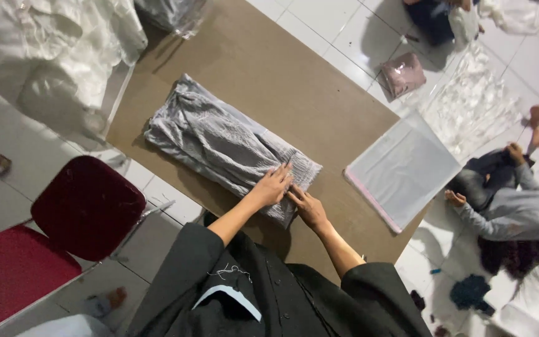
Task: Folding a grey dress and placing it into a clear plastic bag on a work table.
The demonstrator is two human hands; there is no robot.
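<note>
- We see the grey folded garment point(229, 145) lying on the brown bench point(269, 68), its long axis running diagonally from the far left corner toward the near right.
- Our left hand point(274, 185) rests flat on the near end of the garment, fingers point(284, 172) spread and open, gripping nothing.
- Our right hand point(309, 209) sits just beside it, at the garment's near edge; its fingers look extended and pressed to the cloth, though whether they pinch a fold we cannot tell from this angle.
- Both hands are at the same end, the left slightly farther onto the cloth; the rest of the garment stretches away from us up and to the left.
- A clear plastic bag point(402, 168) lies flat on the bench to the right of the garment, apart from it.
- A dark red chair point(87, 206) stands left of the bench on the white tiled floor point(338, 25).
- Another person sits on the floor at right, in a grey sleeve point(506, 215), with more plastic bags and a pink packed bundle point(405, 75) near.
</note>
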